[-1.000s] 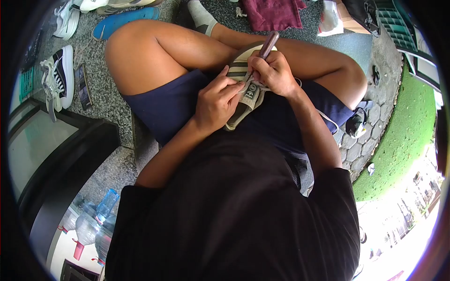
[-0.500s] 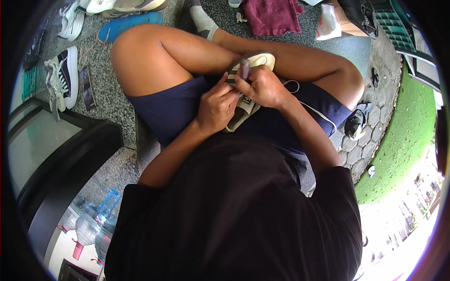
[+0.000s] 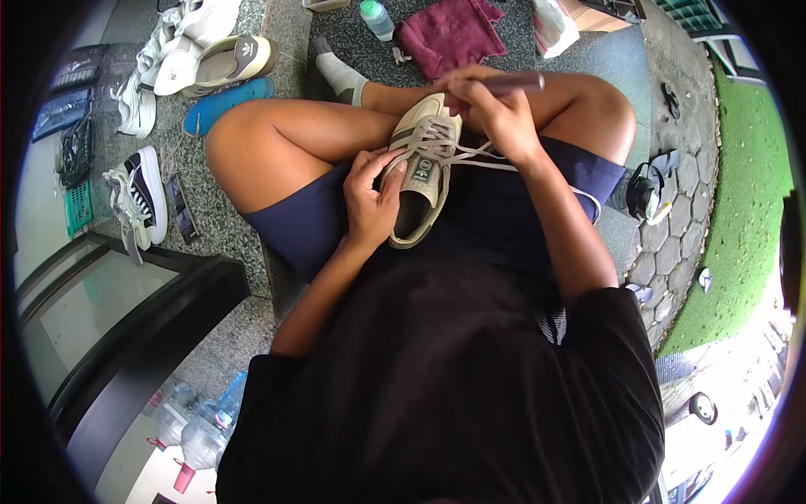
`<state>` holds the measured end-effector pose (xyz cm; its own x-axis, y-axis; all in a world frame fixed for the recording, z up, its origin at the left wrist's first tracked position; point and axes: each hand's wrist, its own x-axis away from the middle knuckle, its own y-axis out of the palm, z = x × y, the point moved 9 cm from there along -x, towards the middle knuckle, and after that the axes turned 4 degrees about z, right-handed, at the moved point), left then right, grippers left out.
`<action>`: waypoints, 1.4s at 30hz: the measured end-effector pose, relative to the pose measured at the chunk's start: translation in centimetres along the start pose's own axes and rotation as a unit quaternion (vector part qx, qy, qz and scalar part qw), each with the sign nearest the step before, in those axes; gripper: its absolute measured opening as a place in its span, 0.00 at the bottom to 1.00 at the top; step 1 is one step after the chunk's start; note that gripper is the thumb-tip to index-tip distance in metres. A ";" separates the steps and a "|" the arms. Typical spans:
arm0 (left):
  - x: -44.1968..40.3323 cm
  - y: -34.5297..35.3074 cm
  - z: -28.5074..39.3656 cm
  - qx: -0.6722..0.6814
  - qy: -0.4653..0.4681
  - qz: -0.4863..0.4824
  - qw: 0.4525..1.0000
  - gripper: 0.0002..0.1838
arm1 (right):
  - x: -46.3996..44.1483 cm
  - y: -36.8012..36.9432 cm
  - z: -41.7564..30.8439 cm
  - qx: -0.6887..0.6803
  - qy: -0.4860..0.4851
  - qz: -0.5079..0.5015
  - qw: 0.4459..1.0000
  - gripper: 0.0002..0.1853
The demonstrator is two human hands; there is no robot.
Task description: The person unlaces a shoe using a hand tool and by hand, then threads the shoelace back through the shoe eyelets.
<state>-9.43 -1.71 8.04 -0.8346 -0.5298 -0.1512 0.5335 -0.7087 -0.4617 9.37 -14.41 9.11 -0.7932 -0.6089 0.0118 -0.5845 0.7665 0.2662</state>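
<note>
A beige sneaker (image 3: 424, 171) with dark stripes and a label on its tongue rests in the lap, toe pointing away from the body. My left hand (image 3: 374, 197) grips its left side near the collar, thumb on the upper and fingers along the edge. My right hand (image 3: 491, 109) is closed around a dark brown handle (image 3: 516, 81) above and to the right of the toe; the tool's tip is hidden. Loose pale laces (image 3: 478, 158) stretch from the eyelets toward my right wrist.
A maroon cloth (image 3: 451, 35) and a small bottle (image 3: 377, 20) lie ahead. Several shoes, a blue insole (image 3: 227, 107) and a black sneaker (image 3: 148, 195) are at the left, near a black-framed glass piece (image 3: 109, 294). Sandals (image 3: 651, 186) lie on the right paving.
My right hand has lifted away from the laces toward the upper right with the tool. The sneaker's laces and tongue are uncovered, and my left hand has shifted to its side. The view has tilted.
</note>
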 end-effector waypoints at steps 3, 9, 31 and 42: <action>0.0 0.1 -0.4 0.026 -0.038 0.004 0.999 0.09 | 3.0 -0.5 -0.1 0.110 0.012 -0.020 0.994 0.10; 0.1 0.3 -1.8 0.031 -0.075 0.001 0.997 0.08 | 5.6 1.1 -4.2 0.353 -0.231 0.004 0.907 0.05; 0.6 0.6 -2.7 0.093 -0.125 0.024 0.987 0.10 | 6.0 6.8 1.8 0.469 -0.148 0.001 0.871 0.07; 0.9 0.5 -3.0 0.129 -0.130 0.036 0.983 0.11 | 6.0 6.1 1.5 0.439 -0.167 0.004 0.883 0.08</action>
<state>-10.32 -1.20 5.07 -0.7480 -0.6602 0.0677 0.6349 -0.7416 -0.2167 0.77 -13.04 9.32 -0.7176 -0.6217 -0.3139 -0.3696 0.7220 -0.5850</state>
